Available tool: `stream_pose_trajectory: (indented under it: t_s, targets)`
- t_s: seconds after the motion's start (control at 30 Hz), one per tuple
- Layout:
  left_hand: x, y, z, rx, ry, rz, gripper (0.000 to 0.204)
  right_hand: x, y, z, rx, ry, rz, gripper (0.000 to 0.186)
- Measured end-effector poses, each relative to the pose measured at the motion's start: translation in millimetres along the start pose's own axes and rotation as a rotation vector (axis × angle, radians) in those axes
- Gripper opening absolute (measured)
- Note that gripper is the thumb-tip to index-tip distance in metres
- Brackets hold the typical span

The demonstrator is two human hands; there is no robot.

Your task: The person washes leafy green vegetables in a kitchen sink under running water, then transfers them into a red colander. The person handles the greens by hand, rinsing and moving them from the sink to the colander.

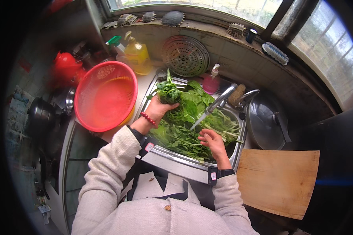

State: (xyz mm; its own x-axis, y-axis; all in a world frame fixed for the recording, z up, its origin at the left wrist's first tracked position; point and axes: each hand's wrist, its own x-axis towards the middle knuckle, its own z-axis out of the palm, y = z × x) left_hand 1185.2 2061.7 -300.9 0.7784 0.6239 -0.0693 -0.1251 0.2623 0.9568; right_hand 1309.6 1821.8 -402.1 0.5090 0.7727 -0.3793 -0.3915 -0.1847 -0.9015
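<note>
Cream jacket (149,219) closest. Left hand (158,109) has its grip closed on a leafy bunch (169,93); right hand (215,144), grip loosely open, near the running tap (222,96). Loose greens (174,133) fill the sink (176,159).

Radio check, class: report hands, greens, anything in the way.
Left hand gripping leafy bunch. Right hand partly open, apparently empty. Greens heaped in sink. Faucet running between hands, possible obstacle.

The faucet (223,96) overhangs the greens (176,131), obstructing the right rear. The red basket (106,96) blocks the left approach. Clearance exists above the cutting board (278,180).
</note>
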Motion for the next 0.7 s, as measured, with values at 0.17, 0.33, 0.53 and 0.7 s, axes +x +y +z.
stream_pose_trajectory:
  t_s: [0.17,0.33,0.53,0.7]
  targets:
    - [-6.4,3.5,-5.1,-0.024,0.051,-0.038,0.04,0.8,8.7,8.6,-0.037,-0.018,0.053,0.03]
    - [-0.2,34.8,-27.3,-0.133,0.077,0.045,0.036,2.4,12.6,10.8,-0.064,-0.034,0.061,0.029]
    - [7.4,89.8,-108.5,-0.339,0.182,0.069,0.029,2.8,17.6,9.3,-0.064,-0.024,0.085,0.028]
    - [-1.3,66.5,-176.9,0.044,0.824,-0.487,0.115,2.6,21.9,10.6,-0.045,-0.02,0.11,0.027]
